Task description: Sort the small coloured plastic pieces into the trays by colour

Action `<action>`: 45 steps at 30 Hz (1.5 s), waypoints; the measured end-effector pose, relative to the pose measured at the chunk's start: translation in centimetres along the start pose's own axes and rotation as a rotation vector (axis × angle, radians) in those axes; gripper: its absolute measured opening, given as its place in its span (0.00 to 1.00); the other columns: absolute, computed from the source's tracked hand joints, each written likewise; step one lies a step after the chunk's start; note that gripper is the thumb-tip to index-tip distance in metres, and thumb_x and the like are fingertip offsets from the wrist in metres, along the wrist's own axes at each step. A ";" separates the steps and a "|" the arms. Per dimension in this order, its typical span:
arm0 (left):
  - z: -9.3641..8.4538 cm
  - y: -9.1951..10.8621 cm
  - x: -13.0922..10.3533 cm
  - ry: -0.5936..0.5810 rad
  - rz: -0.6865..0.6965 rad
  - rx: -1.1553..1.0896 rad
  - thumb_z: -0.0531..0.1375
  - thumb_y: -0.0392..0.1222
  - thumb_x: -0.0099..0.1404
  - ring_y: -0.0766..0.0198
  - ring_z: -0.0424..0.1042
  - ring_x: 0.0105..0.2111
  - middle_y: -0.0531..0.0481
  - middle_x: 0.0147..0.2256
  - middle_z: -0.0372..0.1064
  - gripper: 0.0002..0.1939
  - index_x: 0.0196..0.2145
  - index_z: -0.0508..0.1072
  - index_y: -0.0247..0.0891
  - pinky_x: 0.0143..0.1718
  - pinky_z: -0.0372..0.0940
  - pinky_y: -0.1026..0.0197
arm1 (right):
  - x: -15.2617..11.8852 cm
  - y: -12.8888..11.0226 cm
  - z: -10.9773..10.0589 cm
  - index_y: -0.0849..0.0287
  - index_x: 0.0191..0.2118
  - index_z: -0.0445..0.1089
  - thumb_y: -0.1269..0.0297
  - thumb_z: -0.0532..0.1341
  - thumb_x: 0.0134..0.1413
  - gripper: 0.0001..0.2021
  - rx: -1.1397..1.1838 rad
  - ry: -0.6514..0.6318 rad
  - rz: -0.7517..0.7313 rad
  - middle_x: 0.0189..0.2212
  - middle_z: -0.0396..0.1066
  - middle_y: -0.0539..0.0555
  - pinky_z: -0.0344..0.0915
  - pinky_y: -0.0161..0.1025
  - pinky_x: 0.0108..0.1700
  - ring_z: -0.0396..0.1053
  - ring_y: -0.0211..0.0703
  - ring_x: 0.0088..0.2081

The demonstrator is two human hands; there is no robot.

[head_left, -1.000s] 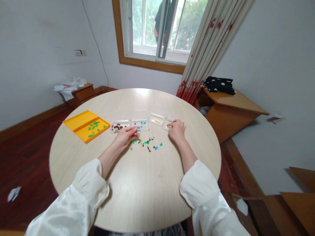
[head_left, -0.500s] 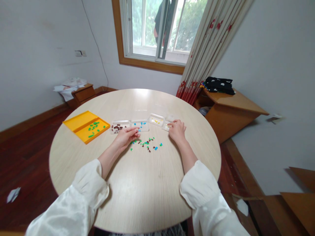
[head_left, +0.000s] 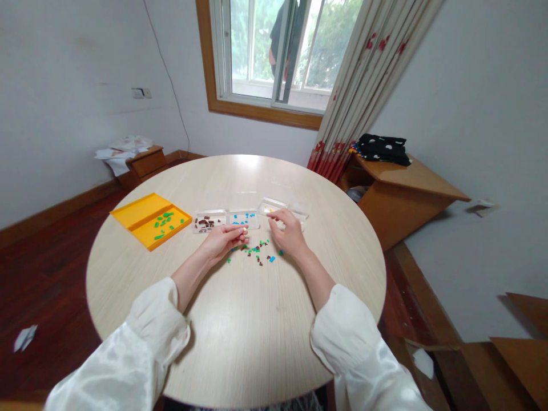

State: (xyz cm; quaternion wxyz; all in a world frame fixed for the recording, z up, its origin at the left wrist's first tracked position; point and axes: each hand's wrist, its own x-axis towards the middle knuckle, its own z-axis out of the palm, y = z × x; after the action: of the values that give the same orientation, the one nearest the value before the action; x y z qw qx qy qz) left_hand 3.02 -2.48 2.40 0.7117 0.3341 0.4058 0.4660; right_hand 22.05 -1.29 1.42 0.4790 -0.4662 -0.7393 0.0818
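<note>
My left hand [head_left: 225,241] is closed in a pinch, holding a small white piece [head_left: 245,229] at the fingertips above the near side of the clear boxes. To its right, my right hand [head_left: 287,233] reaches in with thumb and index finger apart and nothing visible between them. It partly hides a clear box with yellow pieces [head_left: 271,210]. Below both hands lies a loose scatter of small building bricks [head_left: 257,249] in green, brown and blue. Just beyond my left hand stand a clear box of blue bricks [head_left: 243,219] and a clear box of brown bricks [head_left: 206,222].
An open yellow case [head_left: 141,212] with green bricks [head_left: 163,221] lies at the left of the round table [head_left: 240,331]. Beyond the table are a wooden cabinet [head_left: 406,194] with dark cloth [head_left: 383,149] on it, a curtain and a window.
My right hand has moved left from the rightmost clear box toward my left hand, and its fingers have parted. My left hand has shifted very slightly right; the white piece now shows at its fingertips.
</note>
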 end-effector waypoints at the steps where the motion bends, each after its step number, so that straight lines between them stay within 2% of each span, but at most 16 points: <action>1: 0.0 0.0 0.0 -0.014 -0.004 0.008 0.63 0.25 0.51 0.71 0.68 0.22 0.48 0.23 0.71 0.05 0.29 0.77 0.28 0.31 0.69 0.66 | -0.2 -0.6 0.6 0.59 0.38 0.73 0.69 0.57 0.53 0.09 0.052 -0.058 -0.039 0.34 0.71 0.55 0.63 0.41 0.44 0.67 0.42 0.38; 4: -0.2 -0.3 0.1 -0.078 0.012 0.057 0.67 0.29 0.48 0.71 0.68 0.22 0.48 0.22 0.71 0.06 0.27 0.77 0.28 0.28 0.67 0.68 | -0.8 -2.0 1.8 0.57 0.41 0.73 0.69 0.58 0.54 0.10 0.169 -0.211 -0.078 0.35 0.73 0.55 0.64 0.40 0.44 0.68 0.40 0.38; 7: -0.3 -0.5 0.2 -0.100 0.047 0.099 0.69 0.33 0.44 0.71 0.68 0.22 0.48 0.22 0.71 0.09 0.26 0.77 0.29 0.29 0.67 0.67 | -1.1 -2.6 2.1 0.57 0.42 0.74 0.71 0.59 0.53 0.11 0.213 -0.254 -0.069 0.35 0.74 0.54 0.64 0.39 0.44 0.69 0.40 0.38; 14: -0.2 -0.8 0.1 -0.072 0.090 0.154 0.70 0.37 0.42 0.68 0.70 0.22 0.48 0.22 0.72 0.15 0.29 0.73 0.29 0.33 0.68 0.61 | -1.1 -2.5 2.1 0.57 0.36 0.76 0.69 0.60 0.53 0.07 0.215 -0.263 0.007 0.33 0.75 0.53 0.64 0.37 0.41 0.70 0.39 0.36; 19: -0.3 -1.2 0.3 -0.030 0.147 0.201 0.70 0.39 0.40 0.66 0.72 0.22 0.50 0.21 0.72 0.20 0.31 0.69 0.32 0.29 0.66 0.62 | -1.2 -2.6 2.5 0.58 0.33 0.76 0.71 0.59 0.52 0.07 0.233 -0.261 0.077 0.31 0.76 0.53 0.64 0.35 0.38 0.70 0.37 0.33; 23: -0.4 -1.4 0.4 -0.032 0.185 0.247 0.69 0.40 0.41 0.67 0.70 0.20 0.53 0.19 0.70 0.19 0.31 0.69 0.33 0.26 0.64 0.65 | -1.2 -2.7 2.7 0.58 0.32 0.76 0.73 0.58 0.51 0.08 0.251 -0.260 0.112 0.31 0.76 0.53 0.64 0.35 0.38 0.70 0.37 0.33; 39: -0.1 -0.9 0.0 -0.068 0.258 0.355 0.66 0.38 0.42 0.67 0.69 0.19 0.55 0.17 0.67 0.15 0.30 0.69 0.34 0.25 0.63 0.65 | -1.3 -3.0 3.0 0.59 0.32 0.75 0.74 0.57 0.50 0.09 0.327 -0.239 0.185 0.32 0.76 0.53 0.66 0.37 0.40 0.72 0.39 0.35; 45: 0.0 -0.8 0.0 -0.066 0.207 0.316 0.65 0.37 0.43 0.68 0.68 0.19 0.56 0.16 0.66 0.16 0.31 0.69 0.34 0.24 0.62 0.66 | -1.4 -3.1 3.3 0.59 0.31 0.75 0.73 0.58 0.50 0.08 0.341 -0.205 0.184 0.32 0.76 0.53 0.66 0.36 0.40 0.71 0.39 0.35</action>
State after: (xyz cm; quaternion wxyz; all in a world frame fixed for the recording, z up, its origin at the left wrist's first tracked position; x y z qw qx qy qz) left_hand 3.29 -2.72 1.74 0.6114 0.4967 0.4139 0.4562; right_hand 17.77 -2.96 0.58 0.4638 -0.4332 -0.7138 0.2960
